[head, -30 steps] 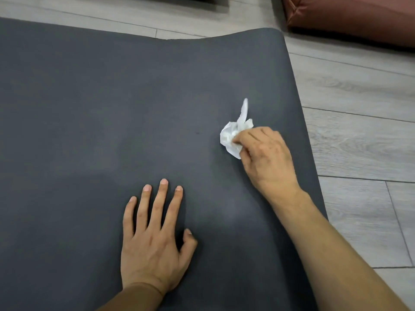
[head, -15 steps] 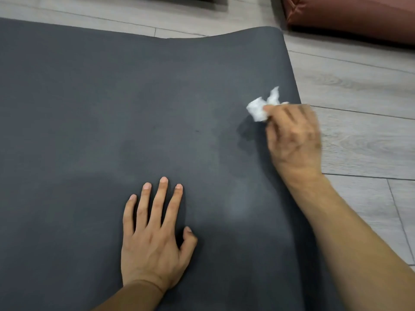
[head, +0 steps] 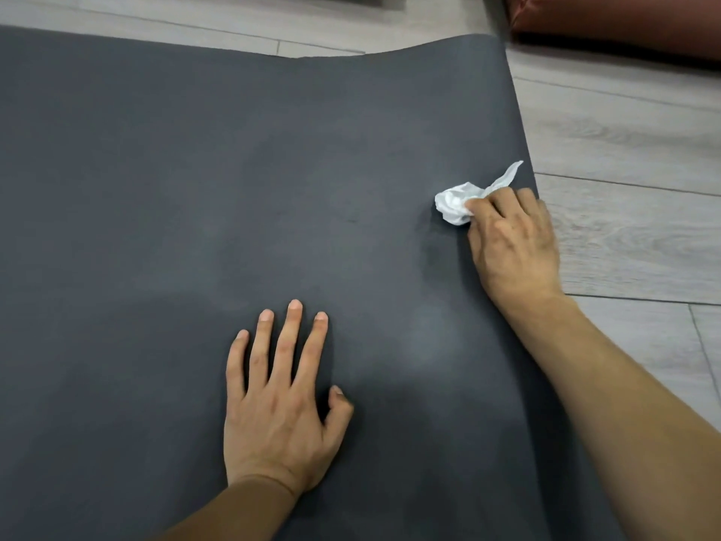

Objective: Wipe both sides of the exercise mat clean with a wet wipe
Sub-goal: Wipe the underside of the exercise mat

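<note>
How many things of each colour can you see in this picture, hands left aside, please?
Dark grey: 1, the exercise mat
White: 1, the crumpled wet wipe, held in the right hand
Reddish brown: 1, a cushion at the top right corner
Total: 3
</note>
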Demonstrator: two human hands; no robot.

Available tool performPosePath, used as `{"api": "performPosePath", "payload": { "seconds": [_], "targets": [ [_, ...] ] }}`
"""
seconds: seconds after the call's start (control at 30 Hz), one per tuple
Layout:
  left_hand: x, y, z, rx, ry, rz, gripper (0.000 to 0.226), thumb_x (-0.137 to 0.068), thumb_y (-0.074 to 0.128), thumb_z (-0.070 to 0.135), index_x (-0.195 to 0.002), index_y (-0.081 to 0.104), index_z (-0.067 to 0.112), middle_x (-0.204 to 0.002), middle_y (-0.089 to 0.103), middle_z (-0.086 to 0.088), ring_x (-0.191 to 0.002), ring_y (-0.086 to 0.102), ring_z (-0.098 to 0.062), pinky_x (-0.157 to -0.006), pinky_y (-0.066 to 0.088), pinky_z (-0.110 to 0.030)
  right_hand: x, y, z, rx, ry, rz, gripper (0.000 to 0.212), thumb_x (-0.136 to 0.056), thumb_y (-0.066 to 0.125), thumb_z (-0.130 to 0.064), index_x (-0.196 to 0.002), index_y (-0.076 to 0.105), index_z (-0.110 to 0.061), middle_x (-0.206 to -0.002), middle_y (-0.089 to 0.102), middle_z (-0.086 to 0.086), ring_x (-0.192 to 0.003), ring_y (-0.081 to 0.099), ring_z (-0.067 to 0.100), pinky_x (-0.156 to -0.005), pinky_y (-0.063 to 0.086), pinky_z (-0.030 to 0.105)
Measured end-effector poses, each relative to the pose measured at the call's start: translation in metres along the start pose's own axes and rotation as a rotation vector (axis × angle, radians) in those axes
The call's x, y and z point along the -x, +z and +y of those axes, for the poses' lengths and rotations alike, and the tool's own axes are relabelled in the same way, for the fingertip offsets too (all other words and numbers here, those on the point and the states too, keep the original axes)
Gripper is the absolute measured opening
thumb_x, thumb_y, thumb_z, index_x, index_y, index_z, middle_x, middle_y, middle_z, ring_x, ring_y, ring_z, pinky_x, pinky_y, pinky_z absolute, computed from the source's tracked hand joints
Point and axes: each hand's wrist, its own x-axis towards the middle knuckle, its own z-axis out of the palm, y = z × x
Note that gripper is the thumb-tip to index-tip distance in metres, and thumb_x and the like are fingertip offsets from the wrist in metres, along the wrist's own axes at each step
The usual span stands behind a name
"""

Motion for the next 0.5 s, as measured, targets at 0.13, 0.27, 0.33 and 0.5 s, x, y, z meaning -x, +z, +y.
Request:
{"api": "performPosePath", "payload": {
  "seconds": [0.13, 0.27, 0.33, 0.5],
  "targets": [
    [0.000, 0.000, 0.000, 0.004, -0.003, 0.002, 0.078, -0.084, 0.044, 0.046, -0.156, 0.043, 0.018, -0.166, 0.033, -0.009, -0.154, 0.028, -0.037, -0.123, 0.022, -0.059, 0.013, 0.006, -0.003, -0.125, 0.006, -0.025, 0.030, -0.086, 0.053, 0.001, -0.111, 0.062, -0.012, -0.104, 0.063, 0.008, -0.083, 0.053, 0.033, -0.070, 0.049, 0.043],
    [0.000, 0.000, 0.000, 0.005, -0.005, -0.003, 0.078, -0.084, 0.044, 0.046, -0.156, 0.043, 0.019, -0.166, 0.033, -0.008, -0.154, 0.028, -0.037, -0.123, 0.023, -0.059, 0.014, 0.007, -0.002, -0.228, 0.010, -0.059, 0.042, -0.082, 0.058, 0.004, -0.118, 0.064, -0.015, -0.114, 0.065, 0.005, -0.086, 0.056, 0.034, -0.072, 0.051, 0.041],
    [-0.001, -0.001, 0.001, 0.011, -0.005, -0.010, 0.078, -0.084, 0.044, 0.047, -0.156, 0.043, 0.019, -0.166, 0.032, -0.008, -0.154, 0.028, -0.037, -0.123, 0.023, -0.059, 0.011, 0.009, 0.000, -0.242, 0.065, -0.029, 0.039, -0.081, 0.058, 0.006, -0.113, 0.067, -0.013, -0.108, 0.066, 0.008, -0.086, 0.057, 0.036, -0.073, 0.053, 0.043],
    [-0.001, 0.000, 0.001, 0.011, -0.005, -0.001, 0.079, -0.083, 0.044, 0.046, -0.156, 0.044, 0.018, -0.166, 0.033, -0.009, -0.153, 0.029, -0.037, -0.123, 0.022, -0.059, -0.003, 0.014, -0.094, -0.468, 0.185, 0.200, 0.025, -0.076, 0.061, 0.003, -0.092, 0.074, -0.011, -0.092, 0.068, 0.010, -0.084, 0.062, 0.034, -0.079, 0.048, 0.038]
  ]
}}
